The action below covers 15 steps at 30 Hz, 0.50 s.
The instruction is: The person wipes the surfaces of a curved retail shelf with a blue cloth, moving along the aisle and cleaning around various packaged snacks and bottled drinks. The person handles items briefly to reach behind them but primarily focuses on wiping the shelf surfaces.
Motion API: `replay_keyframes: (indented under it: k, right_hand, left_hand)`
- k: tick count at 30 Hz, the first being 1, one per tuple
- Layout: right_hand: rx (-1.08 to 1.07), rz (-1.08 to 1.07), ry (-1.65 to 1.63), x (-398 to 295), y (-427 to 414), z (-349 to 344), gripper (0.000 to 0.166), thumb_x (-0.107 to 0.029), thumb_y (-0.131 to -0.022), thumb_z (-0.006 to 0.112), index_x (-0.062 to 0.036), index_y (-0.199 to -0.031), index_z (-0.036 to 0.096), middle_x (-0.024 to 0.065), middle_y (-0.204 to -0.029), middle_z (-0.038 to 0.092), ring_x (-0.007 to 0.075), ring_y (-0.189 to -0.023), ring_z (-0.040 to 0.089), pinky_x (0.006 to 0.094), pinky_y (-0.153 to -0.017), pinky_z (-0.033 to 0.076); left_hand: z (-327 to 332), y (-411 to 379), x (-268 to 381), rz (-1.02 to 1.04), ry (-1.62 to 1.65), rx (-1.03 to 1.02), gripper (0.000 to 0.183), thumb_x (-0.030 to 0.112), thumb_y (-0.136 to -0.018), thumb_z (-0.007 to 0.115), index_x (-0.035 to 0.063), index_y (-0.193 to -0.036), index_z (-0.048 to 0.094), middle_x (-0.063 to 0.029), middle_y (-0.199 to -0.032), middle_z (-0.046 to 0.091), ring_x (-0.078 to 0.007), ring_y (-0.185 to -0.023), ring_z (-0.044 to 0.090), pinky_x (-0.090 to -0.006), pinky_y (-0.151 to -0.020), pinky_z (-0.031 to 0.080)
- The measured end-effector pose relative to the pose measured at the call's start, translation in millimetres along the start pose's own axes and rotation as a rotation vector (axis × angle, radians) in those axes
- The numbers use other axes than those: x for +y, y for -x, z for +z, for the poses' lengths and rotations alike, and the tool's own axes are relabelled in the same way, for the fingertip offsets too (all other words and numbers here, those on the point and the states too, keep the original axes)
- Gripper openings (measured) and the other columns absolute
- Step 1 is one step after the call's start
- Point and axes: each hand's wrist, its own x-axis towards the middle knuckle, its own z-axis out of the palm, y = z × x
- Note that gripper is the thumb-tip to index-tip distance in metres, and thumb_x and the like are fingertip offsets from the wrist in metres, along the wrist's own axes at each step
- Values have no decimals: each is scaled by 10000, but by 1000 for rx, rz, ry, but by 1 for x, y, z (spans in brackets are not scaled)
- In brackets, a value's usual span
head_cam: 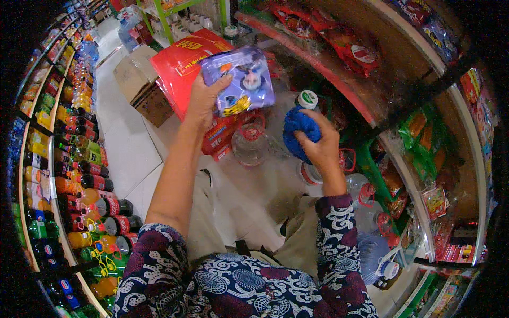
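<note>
My left hand [206, 95] grips the left edge of a glossy purple packet [238, 81] that bears a printed figure and yellow writing. Behind that packet lie red printed bags [179, 59]. A bunched blue cloth [300, 131] is held in my right hand [322, 139], to the right of the packet and apart from it. Just above the cloth shows a white and green bottle cap [307, 99]. Between and below my hands stands a clear plastic jug [250, 145] with a red handle.
Shelves of drink bottles [95, 183] run along the left side. An open cardboard box [139, 79] stands on the tiled floor. Shelving with a red edge [318, 67] and packaged snacks curves round the right. More large plastic bottles [370, 250] stand by my right sleeve.
</note>
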Motion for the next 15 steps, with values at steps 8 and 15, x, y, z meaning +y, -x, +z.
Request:
replay_keyframes:
  k: [8, 15]
  right_hand:
    - [50, -262, 171, -28, -4, 41, 595, -65, -630, 741, -162, -1189, 559, 143, -1238, 514, 350, -1127, 492, 402, -944, 425]
    - [207, -72, -25, -3, -4, 34, 547, -78, -633, 727, -113, -1160, 581, 158, -1112, 605, 322, -1036, 576, 377, -927, 439]
  left_hand:
    - [51, 24, -66, -352, 549, 36, 403, 204, -861, 643, 148, -1229, 488, -78, -1154, 592, -231, -1047, 574, -414, -895, 481]
    - [56, 26, -43, -190, 430, 142, 402, 271, -891, 612, 115, -1231, 465, -63, -1141, 579, -215, -1049, 576, -388, -893, 485]
